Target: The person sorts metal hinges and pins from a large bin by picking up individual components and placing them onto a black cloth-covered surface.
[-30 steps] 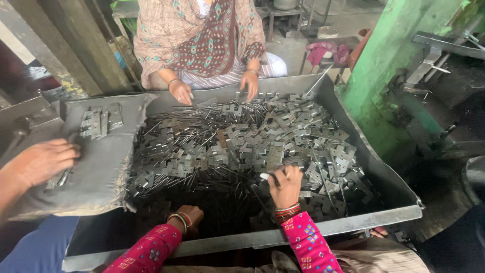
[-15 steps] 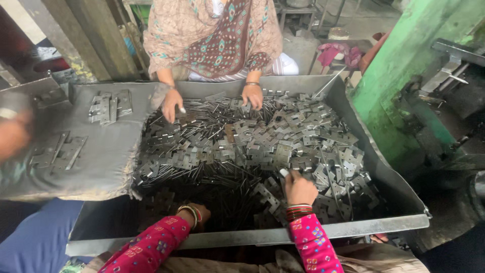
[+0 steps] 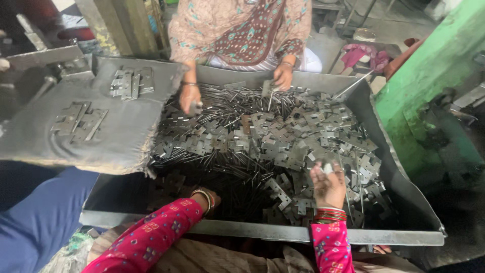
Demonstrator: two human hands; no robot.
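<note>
A small metal piece is pinched in the raised right hand, above the hinge plates in the tray. The left hand is buried near-left, its grip unseen. Sorting seems underway; a matching pin looks needed.

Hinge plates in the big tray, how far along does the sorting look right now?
Done: a few hinge plates lie on the grey pad at left. In hand: the right hand lifts a small piece above the heap; the left hand reaches low into the tray. Left: most loose plates and pins are in the tray.
</note>
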